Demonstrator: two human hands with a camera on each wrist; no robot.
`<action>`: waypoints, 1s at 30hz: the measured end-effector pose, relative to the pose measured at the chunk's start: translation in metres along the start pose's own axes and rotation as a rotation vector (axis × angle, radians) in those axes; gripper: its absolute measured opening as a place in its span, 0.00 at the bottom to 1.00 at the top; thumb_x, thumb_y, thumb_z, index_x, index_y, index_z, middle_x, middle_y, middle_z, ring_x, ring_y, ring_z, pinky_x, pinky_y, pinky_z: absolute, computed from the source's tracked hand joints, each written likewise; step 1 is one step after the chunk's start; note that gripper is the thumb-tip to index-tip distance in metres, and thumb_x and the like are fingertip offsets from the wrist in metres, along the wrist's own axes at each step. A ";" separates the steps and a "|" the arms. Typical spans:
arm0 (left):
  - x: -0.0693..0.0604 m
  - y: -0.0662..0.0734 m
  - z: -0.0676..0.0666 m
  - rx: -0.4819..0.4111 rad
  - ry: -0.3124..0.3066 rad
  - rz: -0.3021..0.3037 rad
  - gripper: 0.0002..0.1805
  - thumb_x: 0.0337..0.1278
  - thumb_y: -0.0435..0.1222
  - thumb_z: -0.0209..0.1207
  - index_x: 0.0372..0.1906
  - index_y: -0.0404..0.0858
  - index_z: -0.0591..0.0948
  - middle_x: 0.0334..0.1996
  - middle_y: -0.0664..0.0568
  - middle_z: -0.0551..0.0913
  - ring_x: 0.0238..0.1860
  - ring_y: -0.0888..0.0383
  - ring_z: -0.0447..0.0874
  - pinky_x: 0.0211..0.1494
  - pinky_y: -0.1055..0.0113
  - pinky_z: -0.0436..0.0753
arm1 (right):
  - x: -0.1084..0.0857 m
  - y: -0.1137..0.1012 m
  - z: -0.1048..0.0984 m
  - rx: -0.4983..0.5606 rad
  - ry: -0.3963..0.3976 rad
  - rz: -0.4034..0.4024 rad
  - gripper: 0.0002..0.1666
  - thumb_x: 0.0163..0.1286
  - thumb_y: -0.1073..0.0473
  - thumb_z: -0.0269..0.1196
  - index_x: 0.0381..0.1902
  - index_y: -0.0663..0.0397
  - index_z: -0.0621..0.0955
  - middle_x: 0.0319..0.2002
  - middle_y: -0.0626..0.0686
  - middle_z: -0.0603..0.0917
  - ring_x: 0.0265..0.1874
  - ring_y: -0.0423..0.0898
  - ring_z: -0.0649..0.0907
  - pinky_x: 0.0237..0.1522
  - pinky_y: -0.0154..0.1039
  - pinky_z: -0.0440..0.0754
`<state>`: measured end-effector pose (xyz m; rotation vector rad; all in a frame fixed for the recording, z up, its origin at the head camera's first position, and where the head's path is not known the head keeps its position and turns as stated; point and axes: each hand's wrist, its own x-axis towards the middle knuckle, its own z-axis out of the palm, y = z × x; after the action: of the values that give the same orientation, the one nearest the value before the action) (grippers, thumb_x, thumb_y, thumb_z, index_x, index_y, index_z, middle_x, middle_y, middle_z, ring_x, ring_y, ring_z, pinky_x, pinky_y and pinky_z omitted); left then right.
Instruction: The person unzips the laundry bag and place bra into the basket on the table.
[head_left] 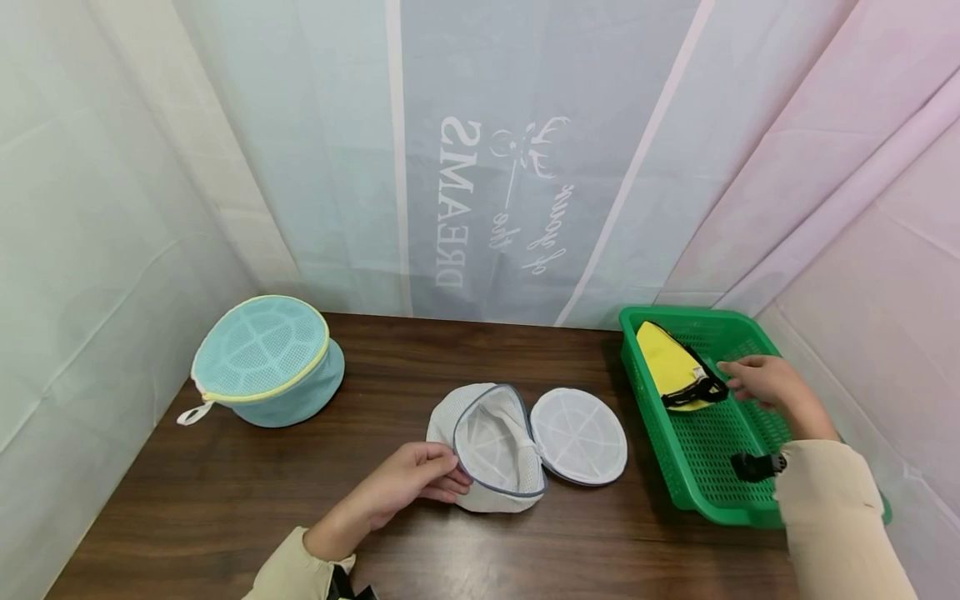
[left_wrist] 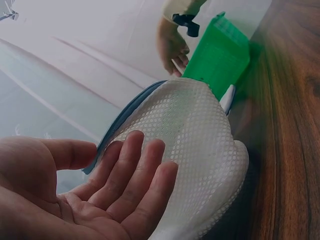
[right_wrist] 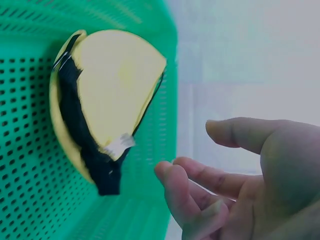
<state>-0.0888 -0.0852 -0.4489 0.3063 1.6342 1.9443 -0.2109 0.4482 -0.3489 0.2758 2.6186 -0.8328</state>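
Note:
In the head view, my left hand [head_left: 427, 473] pinches the blue-edged rim of a white mesh laundry bag [head_left: 487, 498] between thumb and index finger. The bag's mouth gapes upward, and its round mesh lid [head_left: 581, 436] lies folded back to the right. Over the green basket [head_left: 686, 492], my right hand [head_left: 765, 385] hovers with loosely bent fingers and holds nothing. A folded yellow bra [head_left: 666, 358] with a black band and a white tag lies in the basket, left of those fingers. The right wrist view shows a gap between the bra [right_wrist: 117, 80] and the right hand [right_wrist: 225, 175].
A light-blue round mesh laundry bag [head_left: 262, 342] with yellow edging and a white loop stands at the far left of the brown wooden table [head_left: 375, 358]. Printed curtains [head_left: 337, 167] hang behind the table and along both sides. The basket stands close to the right curtain.

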 end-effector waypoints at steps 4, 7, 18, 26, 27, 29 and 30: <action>0.000 0.000 -0.002 0.020 0.000 0.011 0.17 0.77 0.34 0.51 0.49 0.19 0.78 0.42 0.38 0.87 0.43 0.53 0.88 0.51 0.57 0.88 | -0.011 -0.014 0.003 -0.032 -0.017 -0.056 0.48 0.81 0.38 0.47 0.71 0.81 0.59 0.48 0.65 0.84 0.34 0.43 0.84 0.22 0.40 0.74; -0.002 0.003 -0.003 0.042 0.010 0.014 0.17 0.77 0.34 0.51 0.49 0.20 0.78 0.43 0.38 0.87 0.44 0.53 0.88 0.49 0.59 0.88 | -0.021 -0.027 0.006 -0.055 -0.014 -0.098 0.45 0.82 0.38 0.47 0.70 0.78 0.62 0.46 0.60 0.85 0.36 0.43 0.84 0.22 0.40 0.75; -0.012 0.010 -0.010 0.198 0.127 0.073 0.15 0.75 0.33 0.55 0.51 0.23 0.80 0.44 0.39 0.87 0.46 0.49 0.87 0.47 0.59 0.88 | -0.058 -0.069 0.032 -0.160 0.057 -0.262 0.35 0.81 0.42 0.51 0.64 0.70 0.73 0.44 0.55 0.86 0.34 0.44 0.83 0.35 0.41 0.78; -0.020 0.010 -0.012 0.383 0.248 0.228 0.11 0.69 0.33 0.62 0.50 0.30 0.82 0.46 0.40 0.86 0.45 0.53 0.87 0.46 0.66 0.87 | -0.082 -0.089 0.059 -0.162 0.054 -0.326 0.28 0.79 0.46 0.57 0.60 0.65 0.76 0.39 0.52 0.87 0.34 0.46 0.84 0.30 0.41 0.79; -0.021 0.010 -0.013 0.402 0.268 0.245 0.11 0.69 0.33 0.63 0.50 0.31 0.82 0.46 0.41 0.86 0.45 0.55 0.87 0.46 0.67 0.86 | -0.084 -0.091 0.064 -0.167 0.053 -0.338 0.27 0.79 0.46 0.58 0.60 0.64 0.77 0.39 0.52 0.87 0.34 0.47 0.83 0.30 0.42 0.79; -0.022 0.009 -0.013 0.426 0.304 0.278 0.12 0.67 0.33 0.64 0.51 0.32 0.81 0.48 0.42 0.85 0.46 0.57 0.86 0.47 0.69 0.86 | -0.088 -0.094 0.074 -0.174 0.044 -0.364 0.26 0.78 0.46 0.59 0.59 0.62 0.78 0.40 0.51 0.87 0.35 0.46 0.83 0.32 0.42 0.80; -0.023 0.009 -0.013 0.435 0.318 0.294 0.13 0.67 0.33 0.65 0.52 0.32 0.81 0.49 0.42 0.85 0.46 0.57 0.86 0.48 0.68 0.86 | -0.089 -0.096 0.080 -0.177 0.037 -0.378 0.25 0.78 0.46 0.60 0.58 0.61 0.79 0.40 0.51 0.87 0.36 0.45 0.83 0.33 0.42 0.80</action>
<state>-0.0795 -0.1092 -0.4388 0.4428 2.3390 1.8977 -0.1347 0.3176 -0.3237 -0.2620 2.8000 -0.7058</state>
